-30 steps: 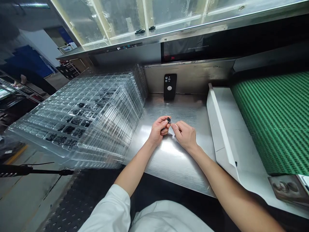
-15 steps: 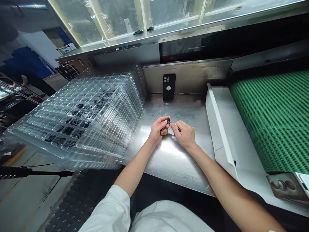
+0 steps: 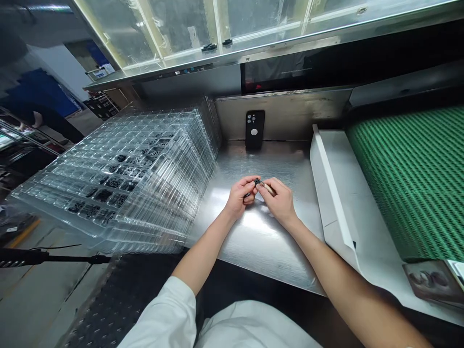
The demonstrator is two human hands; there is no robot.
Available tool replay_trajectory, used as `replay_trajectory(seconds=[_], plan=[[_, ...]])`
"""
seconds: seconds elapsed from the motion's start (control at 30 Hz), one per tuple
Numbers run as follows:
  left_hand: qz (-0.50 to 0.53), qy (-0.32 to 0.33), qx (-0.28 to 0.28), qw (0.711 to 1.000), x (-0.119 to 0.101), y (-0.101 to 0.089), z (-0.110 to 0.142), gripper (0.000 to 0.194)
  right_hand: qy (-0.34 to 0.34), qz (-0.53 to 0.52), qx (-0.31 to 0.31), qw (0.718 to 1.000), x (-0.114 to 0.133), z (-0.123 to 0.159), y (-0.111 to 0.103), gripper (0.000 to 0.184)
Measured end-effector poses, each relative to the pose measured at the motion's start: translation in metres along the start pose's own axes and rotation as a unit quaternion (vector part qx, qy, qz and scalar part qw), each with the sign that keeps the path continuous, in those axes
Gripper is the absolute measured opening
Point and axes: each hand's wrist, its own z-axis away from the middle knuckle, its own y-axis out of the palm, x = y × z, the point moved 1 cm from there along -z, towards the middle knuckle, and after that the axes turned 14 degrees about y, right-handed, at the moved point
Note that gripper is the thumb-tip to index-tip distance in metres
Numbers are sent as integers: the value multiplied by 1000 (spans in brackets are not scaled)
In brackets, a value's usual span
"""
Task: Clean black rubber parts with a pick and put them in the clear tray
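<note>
My left hand (image 3: pixel 238 198) pinches a small black part (image 3: pixel 257 181) between thumb and fingers, above the steel worktop (image 3: pixel 232 244). Another bit of black shows lower down among the same fingers, too small to make out. My right hand (image 3: pixel 281 200) is closed around a slim tool with a tan, brass-like handle (image 3: pixel 268 189). The tool's thin tip points left and meets the black part, or comes very close to it. What kind of tool it is cannot be told, since my fingers cover much of it.
At left rises a tall stack of clear plastic trays (image 3: pixel 159 191); the top one holds several black parts (image 3: pixel 115 181). A black phone (image 3: pixel 254 130) leans on the back wall. A white guard (image 3: pixel 328 193) separates the worktop from a green conveyor belt (image 3: pixel 416 179). Someone stands far left.
The tool's tan handle now shows in my right hand, where only a thin piece showed before. Both hands have shifted very slightly, and the black part sits a little further right.
</note>
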Motion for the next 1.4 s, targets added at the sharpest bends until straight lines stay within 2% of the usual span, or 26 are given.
replay_trajectory(seconds=[0.17, 0.43, 0.53, 0.63, 0.7, 0.83, 0.93, 1.0, 1.1, 1.23, 1.4], plan=[[-29, -5, 14, 999, 3, 2, 0, 48, -7, -16, -7, 1000, -4, -1, 0, 30], [-76, -3, 7, 997, 7, 4, 1, 52, -13, 34, -7, 999, -8, -1, 2, 29], [-63, -11, 8, 998, 12, 2, 1, 50, -10, 43, -12, 999, -9, -1, 3, 29], [-4, -36, -6, 999, 14, 0, 0, 39, -9, 41, -21, 999, -8, -1, 3, 27], [62, -54, -42, 996, 13, -3, -1, 28, -9, 39, -30, 999, -8, 0, 2, 24], [164, -63, -166, 970, 10, -9, -6, 2, -21, 30, -23, 999, -5, 3, 3, 9], [187, -51, -235, 953, 10, -8, -9, 15, -53, 30, 12, 998, -3, 8, 8, 15], [194, -53, -259, 945, 12, -6, -8, 21, -73, 41, 36, 996, -4, 11, 12, 23], [200, -64, -235, 949, 15, -1, -5, 23, -78, 87, 50, 992, -8, 15, 19, 32], [199, -53, -172, 963, 16, 2, 0, 20, -70, 136, 44, 987, -15, 15, 23, 28], [180, -67, -164, 968, 14, 3, 1, 17, -61, 144, 48, 987, -19, 15, 20, 38]])
